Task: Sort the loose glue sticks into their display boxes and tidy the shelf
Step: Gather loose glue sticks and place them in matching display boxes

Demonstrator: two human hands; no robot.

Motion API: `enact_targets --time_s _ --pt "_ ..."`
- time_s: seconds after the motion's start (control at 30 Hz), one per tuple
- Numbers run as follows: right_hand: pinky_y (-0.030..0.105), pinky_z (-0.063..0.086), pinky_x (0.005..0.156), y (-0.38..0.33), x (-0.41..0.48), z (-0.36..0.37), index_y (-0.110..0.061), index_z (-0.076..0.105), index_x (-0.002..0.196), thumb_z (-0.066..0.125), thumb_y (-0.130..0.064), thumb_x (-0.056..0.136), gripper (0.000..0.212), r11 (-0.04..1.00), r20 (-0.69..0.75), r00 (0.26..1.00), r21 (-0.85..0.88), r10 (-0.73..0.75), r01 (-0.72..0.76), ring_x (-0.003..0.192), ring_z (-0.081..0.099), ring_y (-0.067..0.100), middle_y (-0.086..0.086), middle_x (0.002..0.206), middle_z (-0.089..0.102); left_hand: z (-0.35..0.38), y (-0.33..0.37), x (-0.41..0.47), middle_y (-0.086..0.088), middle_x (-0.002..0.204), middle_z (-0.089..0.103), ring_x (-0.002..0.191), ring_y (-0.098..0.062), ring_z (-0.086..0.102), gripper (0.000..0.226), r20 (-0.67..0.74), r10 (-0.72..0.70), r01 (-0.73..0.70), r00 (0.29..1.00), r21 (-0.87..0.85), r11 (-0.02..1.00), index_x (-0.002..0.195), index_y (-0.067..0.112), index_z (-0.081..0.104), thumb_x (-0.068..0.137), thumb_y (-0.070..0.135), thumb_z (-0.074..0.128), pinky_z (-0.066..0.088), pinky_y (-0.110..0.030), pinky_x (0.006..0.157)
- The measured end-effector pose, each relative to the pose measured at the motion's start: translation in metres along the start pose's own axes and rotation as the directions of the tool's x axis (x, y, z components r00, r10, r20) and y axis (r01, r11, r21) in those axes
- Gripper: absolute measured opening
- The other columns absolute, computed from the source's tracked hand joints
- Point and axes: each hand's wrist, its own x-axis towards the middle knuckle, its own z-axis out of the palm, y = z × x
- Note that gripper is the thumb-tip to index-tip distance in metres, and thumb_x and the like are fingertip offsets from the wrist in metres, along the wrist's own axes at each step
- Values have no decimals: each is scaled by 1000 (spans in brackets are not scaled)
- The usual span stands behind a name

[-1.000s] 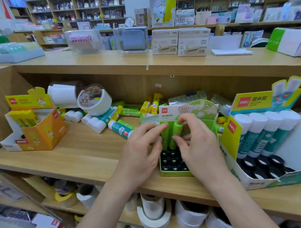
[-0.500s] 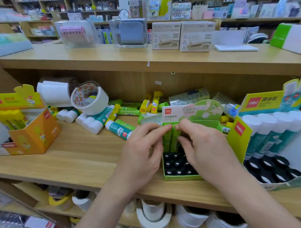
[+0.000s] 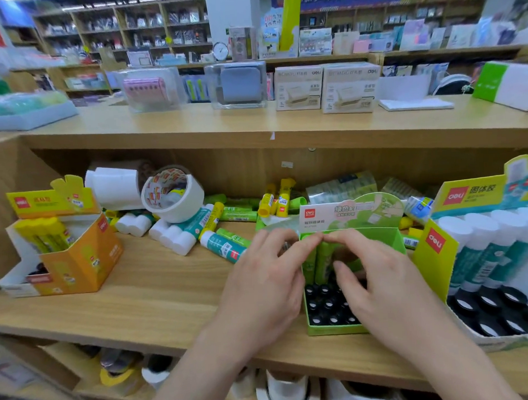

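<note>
Two hands meet over the green box, which sits at the front edge of the shelf, right of centre. The left hand has its fingers nearly straight. Their tips press on the tops of the green glue sticks standing in the box's back left corner, and it grips nothing. The right hand arches over the same sticks with fingers and thumb curled, apparently pinching one near its top. That is probably to seat it upright while the left steadies its neighbours. Black round ends fill the box's front rows. Many loose glue sticks, white-capped, yellow and green, lie heaped along the back edge of the shelf beside a tape roll. An orange box of yellow sticks stands at the left end and a larger box of teal sticks at the right, so the sorting looks far from done.
</note>
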Motion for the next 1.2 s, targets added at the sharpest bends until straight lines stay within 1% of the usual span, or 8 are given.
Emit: enact_targets --time_s 0.23,0.4,0.5,0.67,0.8,0.93,1.07,1.2 --pt "18 39 75 -15 1 12 -19 58 116 59 -12 87 30 997 -231 973 -69 1 -17 90 51 9 -8 100 55 -16 -18 -4 7 116 58 102 -12 48 50 -1 -6 6 1000 -173 985 138 27 49 91 18 38 39 -22 90" --pt "24 45 75 -30 8 14 -17 61 111 55 -14 83 29 998 -306 950 -2 -60 62 89 54 13 -7 98 56 -33 -69 -3 8 107 68 97 -13 53 39 -107 -151 145 983 -61 987 110 20 71 85 17 41 37 -18 86" --pt "29 47 76 -40 12 19 -15 63 109 54 -11 84 27 995 -293 953 28 -82 94 90 56 13 -5 99 58 -39 -88 -3 8 120 65 110 -18 51 44 74 -181 176 981 66 982 117 23 68 85 21 38 34 -17 93" --pt "24 44 81 -62 16 37 -13 63 109 56 -7 83 28 989 -220 966 21 -138 146 90 58 15 -3 100 62 -38 -101 -8 11 138 51 131 -17 39 54 318 -149 66 936 257 964 135 31 51 83 20 52 34 -37 106" --pt "23 41 84 -76 20 60 -17 59 120 57 -14 80 40 990 -56 989 -17 -138 137 94 59 18 -3 107 63 -42 -108 -12 3 114 59 110 -20 47 47 233 -100 55 967 190 980 121 27 63 75 16 66 44 -39 90" --pt "31 49 85 -82 23 82 -19 51 128 57 -23 81 48 987 80 991 -114 -108 116 99 59 22 -2 112 61 -47 -116 -17 6 125 50 120 -16 38 45 272 -94 42 958 191 981 128 29 58 84 26 67 39 -35 101" --pt "32 40 95 -89 28 93 -29 24 145 49 -40 94 58 970 211 978 -238 -4 55 115 46 21 -4 125 50 -53 -123 -19 8 121 58 114 -16 48 38 312 -18 -24 950 132 991 120 27 60 83 27 67 44 -40 94" --pt "29 49 65 -88 24 99 -21 56 122 52 -37 89 36 967 94 995 -253 43 -18 82 64 19 -3 94 62 -61 -122 -17 14 114 63 107 -2 54 34 304 -2 60 953 -181 982 116 27 64 83 25 58 43 -21 93"
